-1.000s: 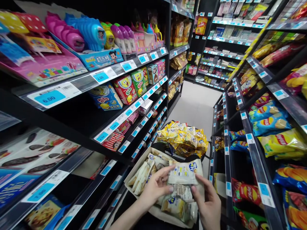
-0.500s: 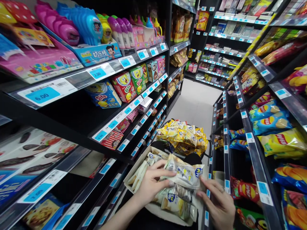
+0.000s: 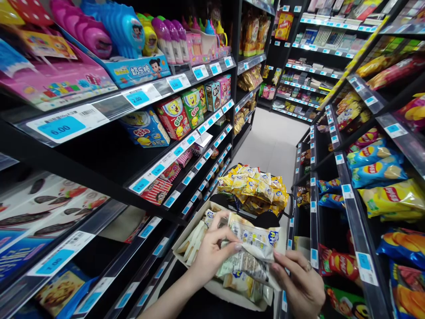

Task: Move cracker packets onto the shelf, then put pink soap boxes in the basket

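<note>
A clear-and-cream snack packet [image 3: 257, 237] with a blue logo is held up between my two hands. My left hand [image 3: 217, 246] pinches its lower edge with thumb and fingers. At its right end, my right hand [image 3: 297, 277] grips the corner between thumb and fingers; a ring shows on one finger. Below lies an open cardboard box [image 3: 181, 252], its white wall visible at the left, with several similar packets [image 3: 237, 281] inside. The packets under my hands are partly hidden.
Beyond the box, a black basket [image 3: 289, 206] is heaped with yellow snack packets [image 3: 252, 186]. Price-tagged shelves [image 3: 179, 157] of boxed sweets line the left; racks of chip bags [image 3: 388, 199] line the right. The tiled aisle floor [image 3: 274, 133] runs away ahead.
My left thumb and fingers have closed into a pinch on the packet's lower edge, and the packet has tilted slightly. The view has shifted a little.
</note>
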`<move>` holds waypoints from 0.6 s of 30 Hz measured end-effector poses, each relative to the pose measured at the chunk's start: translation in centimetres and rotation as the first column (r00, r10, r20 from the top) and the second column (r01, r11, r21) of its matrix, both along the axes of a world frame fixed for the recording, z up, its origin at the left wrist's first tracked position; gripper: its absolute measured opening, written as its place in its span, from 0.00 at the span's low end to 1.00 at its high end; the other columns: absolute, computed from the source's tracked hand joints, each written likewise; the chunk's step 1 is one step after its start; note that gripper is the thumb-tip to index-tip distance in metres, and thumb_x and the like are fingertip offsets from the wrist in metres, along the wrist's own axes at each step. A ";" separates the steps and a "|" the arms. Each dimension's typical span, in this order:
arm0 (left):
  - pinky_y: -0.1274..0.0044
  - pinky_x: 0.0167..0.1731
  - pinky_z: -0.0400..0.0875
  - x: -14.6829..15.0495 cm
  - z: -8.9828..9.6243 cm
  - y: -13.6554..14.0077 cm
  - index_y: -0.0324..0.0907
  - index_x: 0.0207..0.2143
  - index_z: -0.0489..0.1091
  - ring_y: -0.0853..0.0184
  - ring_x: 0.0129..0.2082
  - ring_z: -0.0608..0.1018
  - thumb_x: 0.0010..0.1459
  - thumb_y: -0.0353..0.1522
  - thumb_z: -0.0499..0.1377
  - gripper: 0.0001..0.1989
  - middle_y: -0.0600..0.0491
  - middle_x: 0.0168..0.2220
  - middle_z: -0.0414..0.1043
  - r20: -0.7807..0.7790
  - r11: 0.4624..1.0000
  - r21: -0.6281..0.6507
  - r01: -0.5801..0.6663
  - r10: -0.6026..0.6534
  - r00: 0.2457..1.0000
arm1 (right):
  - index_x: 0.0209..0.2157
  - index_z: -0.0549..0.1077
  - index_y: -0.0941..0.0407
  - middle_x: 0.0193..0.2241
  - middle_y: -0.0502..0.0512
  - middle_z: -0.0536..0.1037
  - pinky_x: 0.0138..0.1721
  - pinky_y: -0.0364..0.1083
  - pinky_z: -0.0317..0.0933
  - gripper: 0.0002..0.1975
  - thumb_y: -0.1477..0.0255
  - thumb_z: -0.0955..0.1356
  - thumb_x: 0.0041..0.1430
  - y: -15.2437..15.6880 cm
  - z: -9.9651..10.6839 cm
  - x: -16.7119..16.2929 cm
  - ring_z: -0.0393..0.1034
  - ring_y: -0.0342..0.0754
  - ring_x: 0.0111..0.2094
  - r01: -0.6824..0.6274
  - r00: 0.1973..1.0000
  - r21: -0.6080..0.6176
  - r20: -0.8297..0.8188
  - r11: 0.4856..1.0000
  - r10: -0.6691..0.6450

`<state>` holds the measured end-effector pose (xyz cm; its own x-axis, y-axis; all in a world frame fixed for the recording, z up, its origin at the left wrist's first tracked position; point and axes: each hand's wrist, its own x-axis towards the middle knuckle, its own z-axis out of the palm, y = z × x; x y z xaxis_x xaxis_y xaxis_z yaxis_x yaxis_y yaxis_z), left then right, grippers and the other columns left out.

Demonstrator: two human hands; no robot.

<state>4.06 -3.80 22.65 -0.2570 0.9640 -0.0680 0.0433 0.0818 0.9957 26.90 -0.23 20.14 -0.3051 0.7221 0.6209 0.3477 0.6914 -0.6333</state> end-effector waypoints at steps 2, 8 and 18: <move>0.66 0.54 0.60 -0.1 0.3 0.1 0.40 0.21 0.77 0.46 0.59 0.62 0.45 0.45 0.67 0.17 0.42 0.54 0.65 0.008 1.000 -0.026 0.008 -0.008 1.000 | 0.50 0.75 0.44 0.32 0.51 0.78 0.29 0.39 0.72 0.23 0.80 0.71 0.54 0.2 0.0 0.2 0.76 0.44 0.30 -0.011 1.000 -0.016 -0.004 1.000 0.011; 0.69 0.47 0.64 -0.3 0.2 0.6 0.41 0.21 0.78 0.56 0.42 0.74 0.41 0.44 0.71 0.15 0.47 0.39 0.74 0.179 0.998 -0.055 0.027 -0.016 0.984 | 0.48 0.75 0.45 0.31 0.51 0.79 0.29 0.39 0.72 0.20 0.73 0.73 0.53 1.2 0.9 0.8 0.76 0.44 0.29 -0.172 0.985 -0.164 -0.014 0.971 0.172; 0.75 0.38 0.64 0.7 -0.7 0.6 0.42 0.21 0.79 0.63 0.34 0.73 0.38 0.43 0.73 0.14 0.53 0.31 0.69 0.384 0.999 -0.037 0.027 -0.011 0.923 | 0.36 0.77 0.51 0.27 0.50 0.76 0.28 0.36 0.67 0.09 0.79 0.69 0.57 1.3 1.8 0.2 0.73 0.40 0.27 -0.133 0.989 -0.169 -0.087 0.977 0.120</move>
